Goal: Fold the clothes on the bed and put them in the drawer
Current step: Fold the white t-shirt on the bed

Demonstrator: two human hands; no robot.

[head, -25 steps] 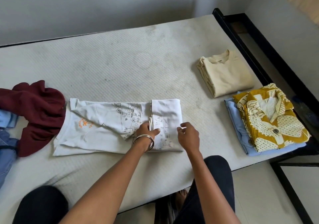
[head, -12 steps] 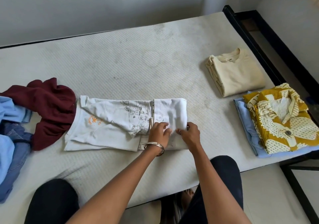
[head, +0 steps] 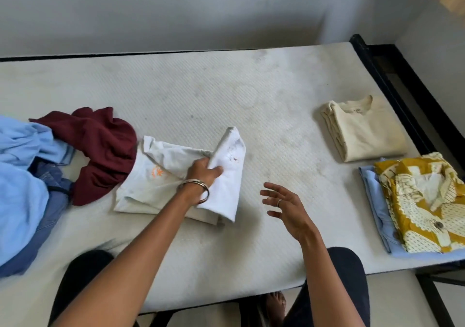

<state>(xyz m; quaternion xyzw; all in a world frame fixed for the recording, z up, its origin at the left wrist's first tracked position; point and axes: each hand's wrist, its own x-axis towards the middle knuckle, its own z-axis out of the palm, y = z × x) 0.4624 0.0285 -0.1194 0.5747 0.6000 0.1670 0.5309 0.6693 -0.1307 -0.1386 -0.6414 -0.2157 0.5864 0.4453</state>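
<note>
A white T-shirt [head: 151, 175] with an orange print lies partly folded on the mattress [head: 201, 95], left of centre. My left hand [head: 202, 173], with a bangle on the wrist, grips the shirt's folded right end and lifts it off the bed. My right hand [head: 284, 205] hovers to the right of the shirt, fingers spread, holding nothing. Unfolded clothes lie at the left: a maroon garment [head: 100, 148], a light blue one [head: 22, 165] and jeans [head: 47, 210]. No drawer is in view.
Folded clothes sit at the right: a cream shirt [head: 364, 130], and a yellow patterned shirt [head: 425, 205] on a light blue one [head: 377, 205]. A black bed frame [head: 392, 79] runs along the right edge. My knees touch the near mattress edge.
Both hands were pressing the folded end of the white shirt. Now the left hand lifts that end up and leftward, and the right hand has let go and pulled away to the right.
</note>
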